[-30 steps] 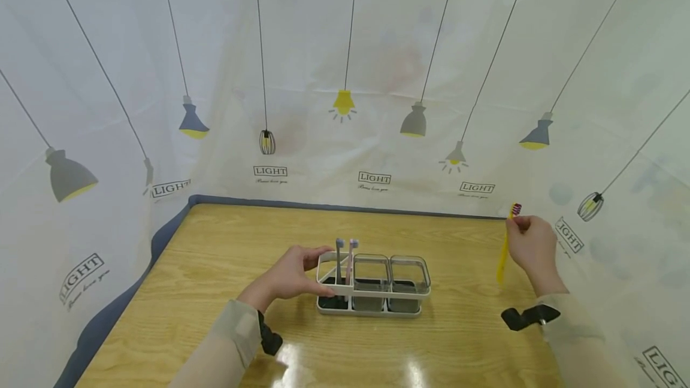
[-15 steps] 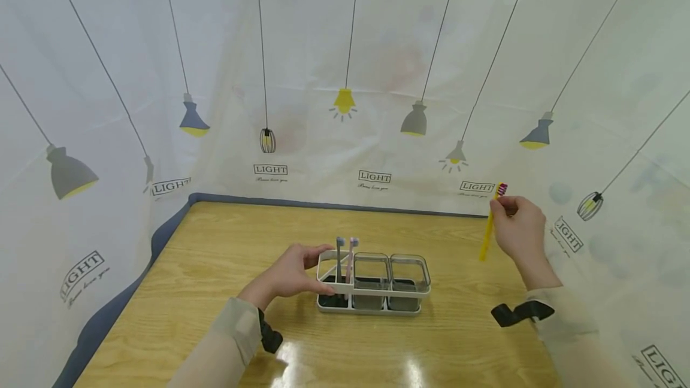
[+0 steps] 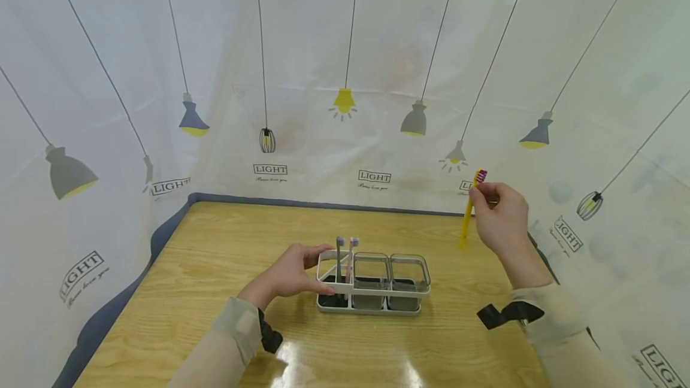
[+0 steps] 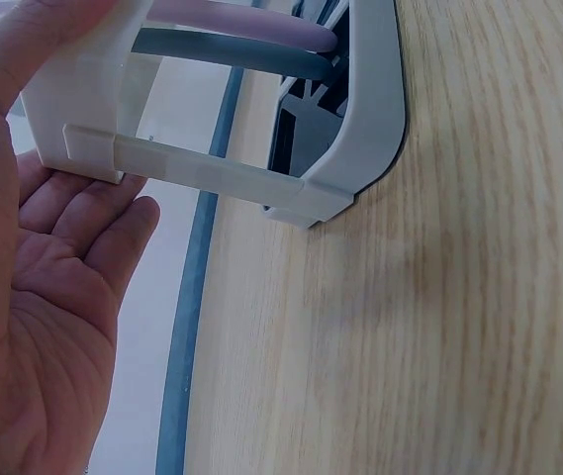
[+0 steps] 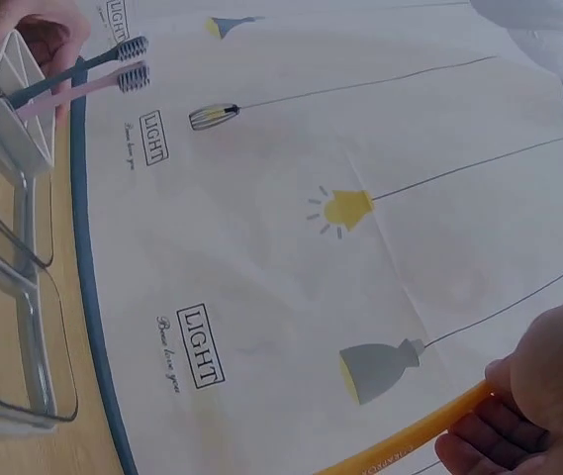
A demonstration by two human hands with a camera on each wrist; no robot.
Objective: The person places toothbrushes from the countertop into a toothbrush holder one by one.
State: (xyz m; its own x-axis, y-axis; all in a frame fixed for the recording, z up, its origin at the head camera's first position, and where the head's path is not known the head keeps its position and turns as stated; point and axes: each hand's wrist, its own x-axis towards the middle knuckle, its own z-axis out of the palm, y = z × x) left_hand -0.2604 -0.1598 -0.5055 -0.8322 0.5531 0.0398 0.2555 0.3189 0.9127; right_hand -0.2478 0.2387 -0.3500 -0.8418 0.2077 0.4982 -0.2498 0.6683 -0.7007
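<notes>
A white toothbrush holder (image 3: 372, 313) stands on the table with two toothbrushes upright in its left part, one dark blue-grey (image 3: 338, 261) and one pink (image 3: 350, 261). Two clear cups (image 3: 371, 302) fill its middle and right compartments. My left hand (image 3: 291, 271) grips the holder's left end, thumb and fingers on opposite sides of the upper frame (image 4: 83, 109). Raised at the right, my right hand (image 3: 504, 215) pinches a yellow toothbrush (image 3: 466, 217) just below its purple-and-white bristles. Its handle hangs down, slightly tilted; the right wrist view shows only part of the handle (image 5: 400, 447).
The wooden table (image 3: 242, 226) extends around the holder. Behind it and at both sides hang white sheets (image 3: 302, 47) printed with lamps, with a blue border (image 3: 323, 204) along the table's back edge. Black camera straps (image 3: 269, 334) sit on both wrists.
My right hand has moved left and farther up in the head view, carrying the yellow toothbrush. The left hand and the holder have stayed in place.
</notes>
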